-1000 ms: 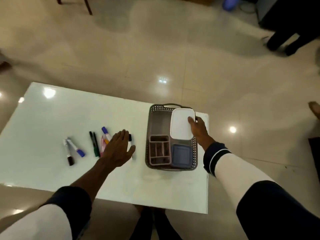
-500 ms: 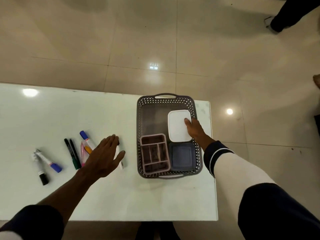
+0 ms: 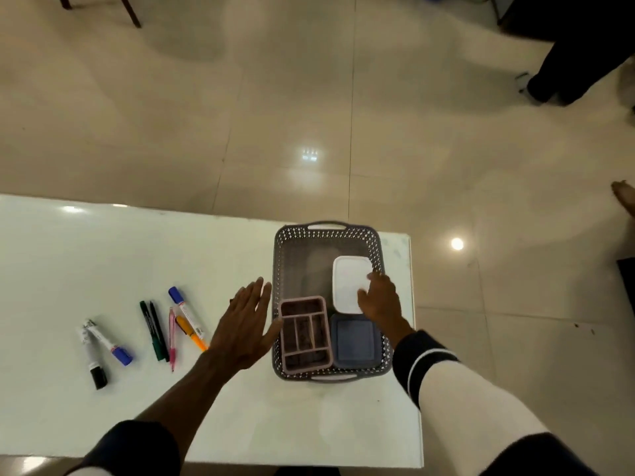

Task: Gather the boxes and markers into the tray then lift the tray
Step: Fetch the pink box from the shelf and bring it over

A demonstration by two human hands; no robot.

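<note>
A grey perforated tray [image 3: 302, 259] stands at the right end of the white table [image 3: 103, 255]. Inside it lie a pink divided box [image 3: 304, 333], a blue lidded box [image 3: 355, 340] and, behind that, a white lidded box [image 3: 348, 280]. My right hand [image 3: 379, 300] holds the white box at its near right corner, thumb on the lid. My left hand [image 3: 244, 324] is flat with straight fingers, just left of the tray's wall, and holds nothing. Several markers lie loose on the table to the left, among them a blue-capped one [image 3: 185, 310], an orange one [image 3: 190, 333] and a black-capped one [image 3: 92, 352].
The tray sits close to the table's right edge [image 3: 412, 304] and far edge. Beyond is a glossy tiled floor. A person's dark legs [image 3: 567, 63] stand at the upper right, and chair legs [image 3: 130, 12] show at the upper left.
The white box has come down into the tray, behind the blue box, with my right hand still on it. My left hand has slid right, from the markers to the tray's left wall.
</note>
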